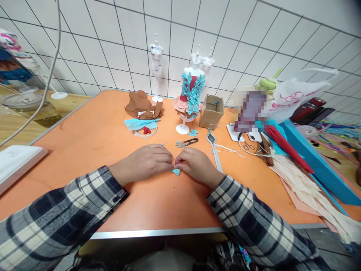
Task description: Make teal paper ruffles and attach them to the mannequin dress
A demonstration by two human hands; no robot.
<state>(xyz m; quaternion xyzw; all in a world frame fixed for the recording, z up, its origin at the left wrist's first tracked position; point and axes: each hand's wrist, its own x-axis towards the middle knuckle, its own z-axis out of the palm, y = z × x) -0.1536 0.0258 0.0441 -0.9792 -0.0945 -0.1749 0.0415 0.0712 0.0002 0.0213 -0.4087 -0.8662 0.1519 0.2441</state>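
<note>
Over the middle of the orange table, my left hand (146,161) and my right hand (196,165) meet fingertip to fingertip, both closed in a pinch. A small light-blue paper bow (176,172) sticks out below the fingertips; the rest of it is hidden by the fingers. Just beyond lie black thread snips (188,142) with the blades toward the left. Farther back, a small white dress form (194,71) wears a red bodice covered in light-blue bows and a pink ruffled skirt. More blue bows (193,133) lie near its base.
A cardboard box (211,112) stands right of the dress form, with a grey strap (214,150) in front. Brown crepe paper (139,105) and a blue sheet (141,124) lie back left. Paper strips, a blue tray (318,162) and a plastic bag (299,94) crowd the right.
</note>
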